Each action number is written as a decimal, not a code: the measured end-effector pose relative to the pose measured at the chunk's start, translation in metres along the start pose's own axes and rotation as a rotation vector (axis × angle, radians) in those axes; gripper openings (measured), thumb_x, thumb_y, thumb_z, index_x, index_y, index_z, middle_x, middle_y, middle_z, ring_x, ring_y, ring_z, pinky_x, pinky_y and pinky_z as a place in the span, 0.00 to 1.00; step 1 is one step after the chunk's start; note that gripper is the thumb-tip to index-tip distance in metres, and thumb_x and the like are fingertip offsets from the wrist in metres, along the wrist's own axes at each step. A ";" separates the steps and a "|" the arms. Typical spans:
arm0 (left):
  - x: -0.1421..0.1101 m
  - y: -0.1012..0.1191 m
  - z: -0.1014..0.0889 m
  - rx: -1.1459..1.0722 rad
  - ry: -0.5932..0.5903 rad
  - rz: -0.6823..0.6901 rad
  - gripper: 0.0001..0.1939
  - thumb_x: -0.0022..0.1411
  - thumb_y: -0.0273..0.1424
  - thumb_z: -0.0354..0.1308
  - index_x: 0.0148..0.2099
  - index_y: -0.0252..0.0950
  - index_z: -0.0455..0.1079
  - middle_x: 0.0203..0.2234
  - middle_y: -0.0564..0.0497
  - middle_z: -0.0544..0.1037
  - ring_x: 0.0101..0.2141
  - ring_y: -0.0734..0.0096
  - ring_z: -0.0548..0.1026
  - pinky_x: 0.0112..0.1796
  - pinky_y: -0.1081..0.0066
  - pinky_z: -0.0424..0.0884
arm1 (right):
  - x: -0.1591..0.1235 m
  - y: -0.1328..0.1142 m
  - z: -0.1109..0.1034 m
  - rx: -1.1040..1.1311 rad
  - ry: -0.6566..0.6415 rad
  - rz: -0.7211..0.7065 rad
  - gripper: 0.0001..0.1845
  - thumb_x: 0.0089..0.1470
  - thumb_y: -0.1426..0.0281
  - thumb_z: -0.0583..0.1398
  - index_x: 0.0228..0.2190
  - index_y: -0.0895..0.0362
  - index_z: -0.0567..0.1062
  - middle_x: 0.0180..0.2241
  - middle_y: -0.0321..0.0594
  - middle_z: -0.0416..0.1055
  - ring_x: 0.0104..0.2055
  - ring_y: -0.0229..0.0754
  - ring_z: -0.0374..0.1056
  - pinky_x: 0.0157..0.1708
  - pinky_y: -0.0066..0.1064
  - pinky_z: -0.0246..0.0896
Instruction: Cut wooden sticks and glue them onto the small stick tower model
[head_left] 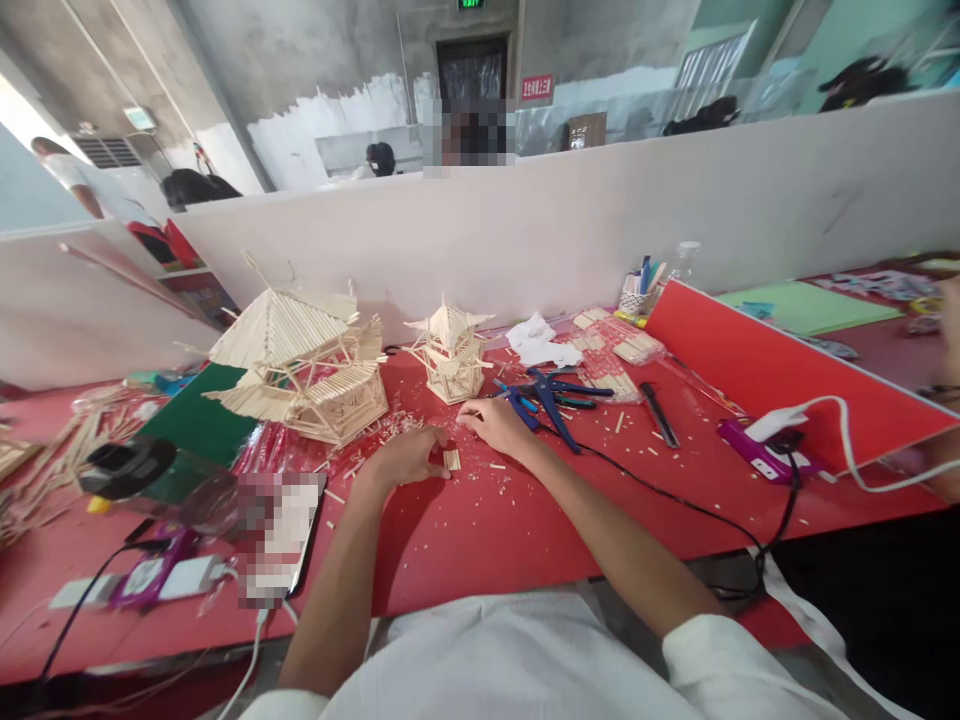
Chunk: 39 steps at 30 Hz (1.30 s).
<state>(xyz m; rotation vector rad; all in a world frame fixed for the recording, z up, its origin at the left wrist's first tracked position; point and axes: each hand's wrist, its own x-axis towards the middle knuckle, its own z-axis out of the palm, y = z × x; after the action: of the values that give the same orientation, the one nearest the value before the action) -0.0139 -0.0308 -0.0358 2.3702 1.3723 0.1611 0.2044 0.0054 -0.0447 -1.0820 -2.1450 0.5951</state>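
Observation:
My left hand [411, 456] rests low over the red table, fingers curved and thumb apart from them. Just beside its fingertips lies a small panel of wooden sticks [451, 460]; whether they touch I cannot tell. My right hand [493, 422] is close by, its fingers bent and drawn together, and anything between them is too small to make out. Behind the hands stands a small stick pavilion model [448, 355]. A larger stick pavilion model [300, 365] with a tiered roof is to the left. Blue-handled tools [551, 400] lie right of my right hand.
A phone [289, 535], a clear bottle [187, 485] and a power strip [154, 575] sit at left. Right are bagged sticks [637, 347], a black-handled tool [660, 415], a red board [787, 375] and another power strip [772, 455]. A white partition [562, 220] runs behind; people are beyond it.

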 end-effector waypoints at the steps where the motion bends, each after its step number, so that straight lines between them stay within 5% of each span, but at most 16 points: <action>1: 0.000 0.000 0.000 0.004 -0.019 -0.010 0.22 0.51 0.41 0.70 0.46 0.38 0.72 0.41 0.47 0.80 0.39 0.59 0.77 0.38 0.68 0.68 | -0.001 -0.001 0.000 -0.005 -0.008 0.002 0.08 0.63 0.70 0.61 0.36 0.56 0.82 0.32 0.41 0.81 0.32 0.41 0.74 0.36 0.28 0.59; 9: -0.002 0.002 -0.003 0.062 -0.014 0.001 0.15 0.57 0.40 0.65 0.43 0.38 0.71 0.39 0.47 0.79 0.38 0.59 0.76 0.37 0.68 0.66 | -0.001 0.000 0.000 0.047 -0.039 0.061 0.01 0.55 0.73 0.66 0.32 0.56 0.81 0.30 0.40 0.81 0.32 0.41 0.75 0.34 0.27 0.60; 17: -0.006 0.007 -0.012 0.155 0.216 -0.078 0.16 0.62 0.23 0.52 0.52 0.39 0.65 0.36 0.47 0.80 0.36 0.60 0.78 0.34 0.70 0.63 | 0.001 0.004 -0.002 0.081 -0.049 0.070 0.07 0.59 0.74 0.61 0.30 0.57 0.79 0.24 0.37 0.77 0.25 0.39 0.71 0.31 0.27 0.59; 31: -0.005 0.005 -0.020 0.331 0.405 -0.518 0.11 0.72 0.36 0.46 0.50 0.40 0.67 0.36 0.45 0.81 0.36 0.59 0.79 0.33 0.69 0.61 | -0.001 -0.006 -0.007 -0.065 -0.030 0.056 0.16 0.68 0.69 0.53 0.29 0.57 0.74 0.24 0.39 0.74 0.26 0.39 0.67 0.29 0.28 0.51; 39: -0.004 -0.001 -0.019 0.289 0.416 -0.519 0.14 0.72 0.32 0.48 0.55 0.40 0.70 0.40 0.44 0.82 0.42 0.58 0.80 0.40 0.69 0.67 | -0.003 -0.005 -0.006 0.127 -0.094 0.117 0.09 0.59 0.69 0.64 0.27 0.56 0.75 0.22 0.36 0.77 0.25 0.39 0.72 0.30 0.26 0.57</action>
<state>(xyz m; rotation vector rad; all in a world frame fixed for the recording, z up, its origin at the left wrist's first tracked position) -0.0221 -0.0288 -0.0182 2.1749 2.2974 0.3388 0.2075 0.0012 -0.0382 -1.1346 -2.1013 0.8403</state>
